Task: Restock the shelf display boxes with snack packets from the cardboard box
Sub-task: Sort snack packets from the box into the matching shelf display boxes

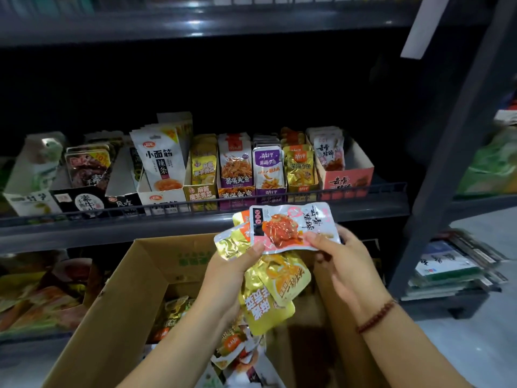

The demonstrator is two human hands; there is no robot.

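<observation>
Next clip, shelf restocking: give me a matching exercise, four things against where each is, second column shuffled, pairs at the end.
Things
1. pink-and-white packet
2. gold packets
3. cardboard box
4. pink display box

Places
A. far right of the shelf row
B. below the hands, open, loose packets inside
C. on top of the handful, pinched by the right hand
D. fanned in the left hand, under the top packet

Pairs: 1-C, 2-D, 3-B, 4-A
</observation>
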